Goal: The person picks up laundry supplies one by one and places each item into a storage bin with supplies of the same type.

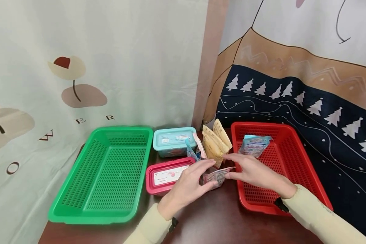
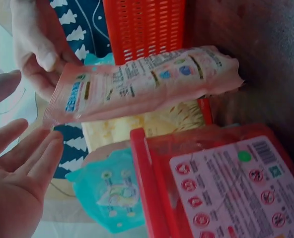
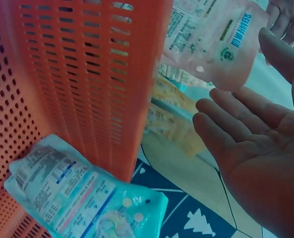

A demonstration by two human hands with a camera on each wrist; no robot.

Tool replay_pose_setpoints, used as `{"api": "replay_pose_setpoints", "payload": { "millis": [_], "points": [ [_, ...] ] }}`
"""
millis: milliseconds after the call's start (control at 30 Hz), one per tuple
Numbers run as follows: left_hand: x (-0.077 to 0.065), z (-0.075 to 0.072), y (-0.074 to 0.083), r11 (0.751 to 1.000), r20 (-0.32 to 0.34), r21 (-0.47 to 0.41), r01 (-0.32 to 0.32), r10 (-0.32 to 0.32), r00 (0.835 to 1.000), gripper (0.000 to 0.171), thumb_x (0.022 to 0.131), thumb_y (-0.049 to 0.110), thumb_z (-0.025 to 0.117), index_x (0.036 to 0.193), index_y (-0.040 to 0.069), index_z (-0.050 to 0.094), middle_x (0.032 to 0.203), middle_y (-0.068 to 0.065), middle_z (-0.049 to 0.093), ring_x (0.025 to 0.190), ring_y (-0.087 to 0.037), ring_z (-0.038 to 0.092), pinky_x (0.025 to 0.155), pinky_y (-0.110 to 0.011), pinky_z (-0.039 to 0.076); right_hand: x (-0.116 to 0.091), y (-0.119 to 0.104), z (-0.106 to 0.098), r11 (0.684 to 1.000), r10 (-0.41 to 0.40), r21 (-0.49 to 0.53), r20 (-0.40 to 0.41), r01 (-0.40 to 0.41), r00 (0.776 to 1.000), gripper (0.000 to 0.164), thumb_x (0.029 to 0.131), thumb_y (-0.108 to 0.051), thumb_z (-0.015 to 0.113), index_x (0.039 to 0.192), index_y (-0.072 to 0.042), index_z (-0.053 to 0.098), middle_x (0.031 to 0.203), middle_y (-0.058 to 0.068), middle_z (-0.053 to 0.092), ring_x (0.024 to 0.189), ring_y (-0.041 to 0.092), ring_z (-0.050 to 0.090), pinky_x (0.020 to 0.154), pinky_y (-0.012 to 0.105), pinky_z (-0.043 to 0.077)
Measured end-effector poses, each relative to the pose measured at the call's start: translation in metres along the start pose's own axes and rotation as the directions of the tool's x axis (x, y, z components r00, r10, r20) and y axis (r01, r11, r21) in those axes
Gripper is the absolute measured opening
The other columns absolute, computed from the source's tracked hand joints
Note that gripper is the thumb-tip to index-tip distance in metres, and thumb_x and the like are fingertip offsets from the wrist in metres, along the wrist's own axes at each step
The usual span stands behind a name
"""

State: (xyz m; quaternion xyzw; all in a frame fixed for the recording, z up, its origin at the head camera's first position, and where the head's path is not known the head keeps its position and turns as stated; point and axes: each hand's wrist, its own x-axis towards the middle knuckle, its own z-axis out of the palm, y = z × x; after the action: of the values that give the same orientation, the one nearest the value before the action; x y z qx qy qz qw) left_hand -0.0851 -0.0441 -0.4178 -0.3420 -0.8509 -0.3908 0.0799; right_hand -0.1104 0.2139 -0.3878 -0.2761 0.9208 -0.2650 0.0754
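Note:
A pink pouch with printed text stands on the table between both hands, its sealed top edge toward them in the left wrist view. My left hand is at its left side, fingers spread and extended, nothing held. At the pouch's upper right edge is my right hand; its thumb and fingers stand apart, fingertips right at the edge in the right wrist view. Cream pouches stand upright just behind, beside a blue pouch. Another blue pouch leans inside the red basket, under my right forearm's far side.
A pink-lidded box sits left of the pouches, with a light-blue-lidded box behind it. The green basket stands at the left of the brown table. A printed curtain hangs close behind everything.

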Motion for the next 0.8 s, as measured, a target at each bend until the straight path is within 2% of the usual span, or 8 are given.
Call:
{"api": "replay_pose_setpoints", "payload": {
  "millis": [167, 300, 467, 633, 800],
  "points": [
    [0.004, 0.006, 0.003, 0.995, 0.088, 0.02, 0.1, -0.101, 0.991, 0.057, 0.091, 0.026, 0.083, 0.141, 0.008, 0.062, 0.138, -0.006, 0.065, 0.121, -0.019, 0.064, 0.099, -0.035, 0.054, 0.003, 0.001, 0.006, 1.0, -0.024, -0.003, 0.016, 0.024, 1.0, 0.052, 0.092, -0.019, 0.08, 0.139, -0.004, 0.064, 0.131, 0.009, 0.068, 0.112, 0.02, 0.066, 0.095, 0.044, 0.056],
    [0.006, 0.01, 0.003, 0.987, 0.11, 0.06, 0.149, -0.155, 0.982, 0.052, 0.092, 0.027, 0.082, 0.138, 0.008, 0.065, 0.132, -0.008, 0.069, 0.111, -0.02, 0.068, 0.091, -0.034, 0.056, 0.004, 0.003, 0.009, 0.999, -0.045, 0.001, 0.027, 0.045, 0.999, 0.044, 0.093, -0.013, 0.079, 0.134, -0.003, 0.068, 0.126, 0.009, 0.071, 0.098, 0.014, 0.066, 0.086, 0.036, 0.059],
    [0.008, 0.015, 0.002, 0.984, 0.105, 0.089, 0.155, -0.164, 0.981, 0.045, 0.092, 0.021, 0.081, 0.132, 0.004, 0.068, 0.123, -0.011, 0.072, 0.099, -0.021, 0.07, 0.082, -0.031, 0.058, 0.006, 0.004, 0.011, 0.999, -0.053, 0.012, 0.041, 0.052, 0.998, 0.037, 0.093, -0.009, 0.077, 0.129, -0.002, 0.071, 0.12, 0.009, 0.073, 0.083, 0.007, 0.059, 0.071, 0.024, 0.053],
    [0.01, 0.018, -0.002, 0.986, 0.093, 0.097, 0.139, -0.148, 0.985, 0.034, 0.093, 0.016, 0.08, 0.124, 0.004, 0.073, 0.113, -0.008, 0.076, 0.089, -0.013, 0.07, 0.074, -0.025, 0.056, 0.006, 0.005, 0.014, 0.998, -0.053, 0.031, 0.022, 0.053, 0.998, 0.025, 0.094, -0.006, 0.075, 0.119, -0.006, 0.077, 0.105, 0.001, 0.076, 0.069, 0.001, 0.055, 0.059, 0.021, 0.05],
    [0.011, 0.02, -0.007, 0.986, 0.063, 0.129, 0.104, -0.113, 0.992, 0.016, 0.095, 0.01, 0.076, 0.109, 0.008, 0.08, 0.099, -0.002, 0.079, 0.079, -0.011, 0.069, 0.065, -0.021, 0.052, 0.005, 0.005, 0.015, 0.999, -0.048, 0.021, -0.015, 0.048, 0.999, 0.015, 0.093, -0.004, 0.076, 0.104, -0.012, 0.082, 0.09, -0.005, 0.075, 0.066, -0.001, 0.054, 0.056, 0.02, 0.05]
  ]
}}
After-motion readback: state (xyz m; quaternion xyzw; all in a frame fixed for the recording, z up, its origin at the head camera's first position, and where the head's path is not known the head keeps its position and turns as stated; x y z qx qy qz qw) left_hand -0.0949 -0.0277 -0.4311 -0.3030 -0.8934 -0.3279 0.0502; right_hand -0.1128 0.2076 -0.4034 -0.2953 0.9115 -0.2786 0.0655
